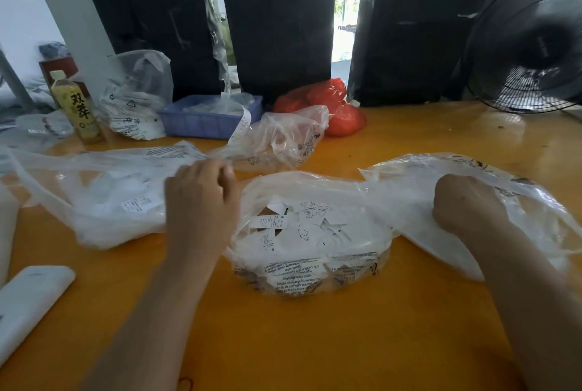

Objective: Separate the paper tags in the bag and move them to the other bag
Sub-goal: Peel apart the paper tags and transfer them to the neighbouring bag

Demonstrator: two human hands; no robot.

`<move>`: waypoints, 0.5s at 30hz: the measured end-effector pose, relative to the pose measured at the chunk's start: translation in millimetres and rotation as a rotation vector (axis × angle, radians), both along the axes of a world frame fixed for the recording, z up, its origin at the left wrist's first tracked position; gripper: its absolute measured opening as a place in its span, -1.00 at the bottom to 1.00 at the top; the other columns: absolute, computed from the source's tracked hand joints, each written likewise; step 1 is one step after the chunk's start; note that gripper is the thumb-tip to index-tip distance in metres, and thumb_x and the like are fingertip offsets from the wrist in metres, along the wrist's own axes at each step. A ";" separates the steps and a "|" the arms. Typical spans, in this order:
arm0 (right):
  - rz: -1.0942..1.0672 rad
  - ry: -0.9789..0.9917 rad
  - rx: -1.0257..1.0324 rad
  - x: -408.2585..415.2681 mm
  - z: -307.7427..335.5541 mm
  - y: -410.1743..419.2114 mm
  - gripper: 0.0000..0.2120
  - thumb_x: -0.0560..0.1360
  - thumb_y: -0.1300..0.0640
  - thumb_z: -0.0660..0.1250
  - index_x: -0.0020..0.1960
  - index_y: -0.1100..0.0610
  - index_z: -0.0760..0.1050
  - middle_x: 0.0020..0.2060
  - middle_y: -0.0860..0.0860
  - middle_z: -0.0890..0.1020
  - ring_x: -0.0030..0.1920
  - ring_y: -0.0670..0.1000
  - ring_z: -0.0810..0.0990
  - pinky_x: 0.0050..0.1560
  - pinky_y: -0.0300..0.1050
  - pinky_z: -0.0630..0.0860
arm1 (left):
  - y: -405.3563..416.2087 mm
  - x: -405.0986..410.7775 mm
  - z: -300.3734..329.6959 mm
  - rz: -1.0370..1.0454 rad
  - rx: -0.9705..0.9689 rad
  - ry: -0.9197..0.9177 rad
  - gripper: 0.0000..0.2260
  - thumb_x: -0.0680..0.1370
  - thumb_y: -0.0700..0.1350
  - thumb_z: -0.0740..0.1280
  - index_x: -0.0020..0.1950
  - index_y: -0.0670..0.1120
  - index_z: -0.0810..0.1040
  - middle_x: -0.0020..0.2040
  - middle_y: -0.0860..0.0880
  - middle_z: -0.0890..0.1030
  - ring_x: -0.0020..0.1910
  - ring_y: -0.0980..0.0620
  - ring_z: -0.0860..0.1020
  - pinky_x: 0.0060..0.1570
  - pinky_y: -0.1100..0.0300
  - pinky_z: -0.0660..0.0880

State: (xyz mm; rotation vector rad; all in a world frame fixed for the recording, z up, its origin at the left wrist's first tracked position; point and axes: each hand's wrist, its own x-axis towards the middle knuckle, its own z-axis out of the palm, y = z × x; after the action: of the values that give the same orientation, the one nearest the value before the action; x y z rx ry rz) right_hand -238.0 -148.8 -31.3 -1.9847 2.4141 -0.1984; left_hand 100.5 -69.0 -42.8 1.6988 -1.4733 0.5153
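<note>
Nearest, loose paper tags [302, 230], light and flimsy, fill the limp centre bag [315, 271]; left hand [201, 201] pinches film at ten o'clock, right hand [463, 204] fists film at three o'clock — pinch tags singly.

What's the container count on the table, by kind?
Clear plastic bags: 5 (left, centre, right, back middle, back left)
Red plastic bags: 1
Blue plastic baskets: 1
Drink bottles: 1
Total: 8

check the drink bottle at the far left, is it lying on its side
No, the drink bottle stands upright on the orange table, just left of the blue plastic basket.
</note>
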 end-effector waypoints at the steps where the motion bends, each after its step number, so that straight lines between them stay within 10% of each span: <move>1: -0.004 -0.003 -0.010 -0.1 0.3 -0.2 -0.75 0.48 0.46 0.21 -0.31 0.25 0.48 -0.30 0.15 0.55 -0.29 0.14 0.53 -0.34 -0.09 0.43 | 1.3 -8.1 -0.2 -0.119 -0.013 0.032 -0.78 0.71 -0.13 0.21 0.07 -0.15 0.63 -0.14 -0.02 0.62 -0.26 0.09 0.47 -0.13 0.18 0.42; 7: 0.023 0.054 -0.203 9.3 7.3 1.7 -0.74 0.51 0.38 0.23 -0.31 0.19 0.50 -0.37 0.12 0.52 -0.39 0.09 0.44 -0.47 -0.16 0.22 | 8.6 -43.6 -10.2 -0.432 0.120 0.169 -0.80 0.70 -0.13 0.27 0.05 -0.05 0.69 -0.22 0.22 0.59 -0.25 0.28 0.55 -0.24 0.47 0.42; 15: 0.149 -0.069 -0.564 29.2 16.2 15.8 -0.77 0.62 0.16 0.24 -0.12 0.20 0.60 -0.21 0.10 0.61 -0.21 0.15 0.54 -0.22 -0.03 0.53 | 5.6 -48.5 -23.9 -0.485 0.316 0.263 -0.77 0.69 0.02 0.26 0.04 0.03 0.71 -0.23 0.27 0.61 -0.20 0.28 0.57 -0.25 0.47 0.41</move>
State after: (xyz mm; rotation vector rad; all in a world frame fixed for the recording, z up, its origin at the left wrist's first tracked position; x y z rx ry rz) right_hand -208.8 -132.9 -15.0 -2.2910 2.3282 -1.0248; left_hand 51.9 -63.4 -66.7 1.4881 -1.7530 -0.2037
